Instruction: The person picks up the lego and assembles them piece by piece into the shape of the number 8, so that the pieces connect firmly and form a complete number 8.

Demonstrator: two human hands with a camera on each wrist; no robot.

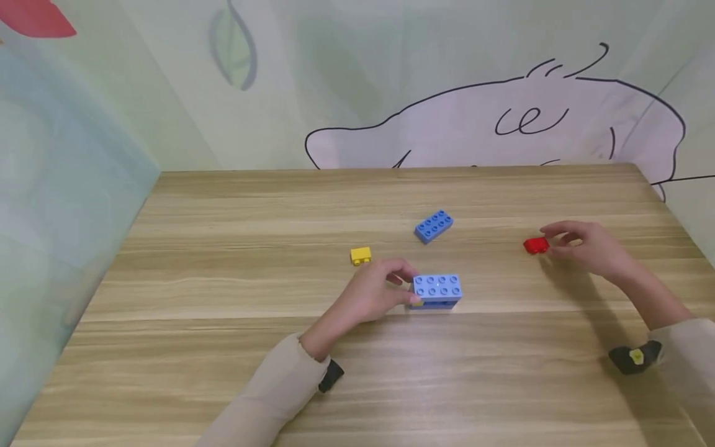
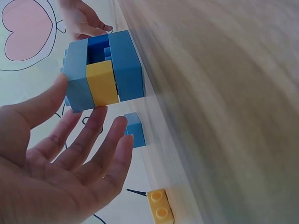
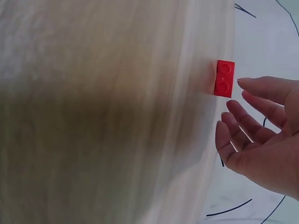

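My left hand (image 1: 378,289) grips the left end of a stack of toy building bricks, thumb on the near side and fingers behind. The stack has a light blue studded brick (image 1: 436,287) on top, a yellow brick (image 2: 102,83) in the middle and another blue brick (image 2: 127,66) at the bottom. A hollow shows between the two blue layers. Over to the right, my right hand (image 1: 589,249) reaches beside a small red brick (image 1: 536,245), thumb and fingers parted around its near end. In the right wrist view the fingertips (image 3: 221,125) are just short of the red brick.
A loose yellow brick (image 1: 360,255) lies on its side beyond my left hand. Behind the stack lies a blue brick (image 1: 434,226), studs up. The wooden table (image 1: 251,248) meets a wall (image 1: 357,81) with printed drawings at its far edge.
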